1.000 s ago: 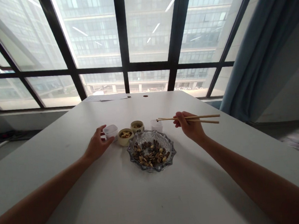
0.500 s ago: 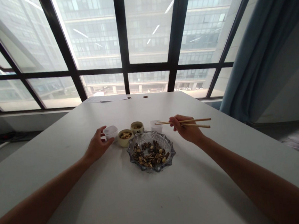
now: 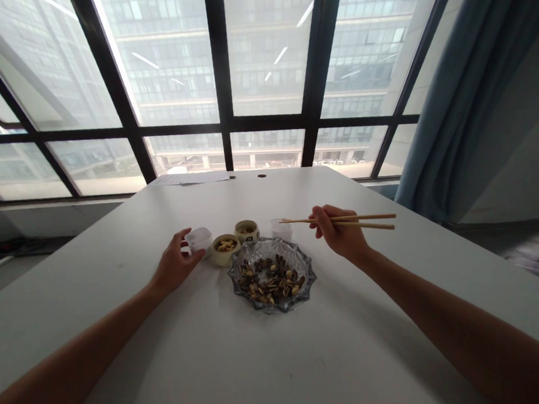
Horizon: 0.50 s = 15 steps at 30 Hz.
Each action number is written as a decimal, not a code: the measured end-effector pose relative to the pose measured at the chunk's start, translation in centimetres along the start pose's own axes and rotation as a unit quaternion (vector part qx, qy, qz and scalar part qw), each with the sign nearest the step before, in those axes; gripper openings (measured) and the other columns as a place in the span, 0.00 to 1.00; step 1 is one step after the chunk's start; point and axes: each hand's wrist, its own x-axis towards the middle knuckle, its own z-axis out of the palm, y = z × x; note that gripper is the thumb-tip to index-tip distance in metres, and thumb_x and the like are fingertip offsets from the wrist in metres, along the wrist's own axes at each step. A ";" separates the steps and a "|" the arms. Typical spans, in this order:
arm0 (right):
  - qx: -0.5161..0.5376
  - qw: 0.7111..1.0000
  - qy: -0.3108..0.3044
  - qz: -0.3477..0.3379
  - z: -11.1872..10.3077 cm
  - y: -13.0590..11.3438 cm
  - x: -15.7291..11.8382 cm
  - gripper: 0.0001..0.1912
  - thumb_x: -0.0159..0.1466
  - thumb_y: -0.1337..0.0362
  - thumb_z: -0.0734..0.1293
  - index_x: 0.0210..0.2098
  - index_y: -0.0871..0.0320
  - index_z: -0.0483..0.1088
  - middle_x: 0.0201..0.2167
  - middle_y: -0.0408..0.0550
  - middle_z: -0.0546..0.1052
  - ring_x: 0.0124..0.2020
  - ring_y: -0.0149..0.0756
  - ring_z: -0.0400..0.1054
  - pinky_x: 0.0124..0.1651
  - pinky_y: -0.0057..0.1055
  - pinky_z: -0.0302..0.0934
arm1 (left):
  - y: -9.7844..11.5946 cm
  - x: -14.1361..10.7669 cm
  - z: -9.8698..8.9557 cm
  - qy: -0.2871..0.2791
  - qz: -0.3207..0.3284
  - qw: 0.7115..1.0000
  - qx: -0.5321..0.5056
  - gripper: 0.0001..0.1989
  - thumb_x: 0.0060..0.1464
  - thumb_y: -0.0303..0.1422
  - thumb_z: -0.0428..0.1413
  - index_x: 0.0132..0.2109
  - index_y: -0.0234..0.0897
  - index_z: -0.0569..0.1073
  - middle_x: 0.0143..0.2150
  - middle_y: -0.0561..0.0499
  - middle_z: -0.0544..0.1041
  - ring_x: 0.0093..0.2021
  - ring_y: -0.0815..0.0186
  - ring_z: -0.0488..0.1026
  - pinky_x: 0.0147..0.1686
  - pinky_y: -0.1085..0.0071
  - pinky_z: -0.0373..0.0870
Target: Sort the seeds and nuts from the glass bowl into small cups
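My left hand (image 3: 176, 260) is curled round the side of a small clear plastic cup (image 3: 199, 238), thumb in front and fingers behind. In my right hand (image 3: 340, 230) is a pair of wooden chopsticks (image 3: 369, 218), held level with the tips pointing left over a second clear plastic cup (image 3: 282, 229). Whether anything sits between the tips is too small to tell. Between my hands stands a scalloped glass bowl (image 3: 275, 304) of striped sunflower seeds and several paler nuts (image 3: 290, 275).
Left of the glass bowl is a cream pot (image 3: 222, 257) with light-brown nuts inside. Behind it stands another cream pot (image 3: 246, 232) with a dark mark. Paper sheets (image 3: 192, 178) lie at the far end of the white table (image 3: 284, 370), before windows. A blue curtain (image 3: 449, 98) hangs right.
My right hand has shifted slightly right, and the chopsticks' back ends have come closer together. A small dark speck at their tips no longer shows. My left hand stays at the cup.
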 end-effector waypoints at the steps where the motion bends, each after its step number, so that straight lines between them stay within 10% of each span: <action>1: 0.027 1.000 0.014 0.004 -0.1 -0.3 0.0 0.29 0.65 0.40 0.61 0.27 0.58 0.73 0.19 0.48 0.76 0.16 0.31 0.67 0.20 0.29 0.62 | 0.0 0.0 0.0 0.000 0.000 1.000 0.000 0.39 0.47 0.50 0.59 0.62 0.34 0.63 0.53 0.36 0.75 0.50 0.52 0.75 0.43 0.56 0.77; 15: 0.011 0.977 -0.193 0.084 0.2 -2.9 -0.2 0.27 0.60 0.40 0.66 0.22 0.59 0.73 0.15 0.46 0.74 0.12 0.29 0.66 0.14 0.22 0.58 | 0.0 0.0 0.1 0.004 0.002 1.000 -0.006 0.39 0.46 0.50 0.59 0.61 0.34 0.63 0.54 0.36 0.75 0.50 0.52 0.75 0.43 0.56 0.77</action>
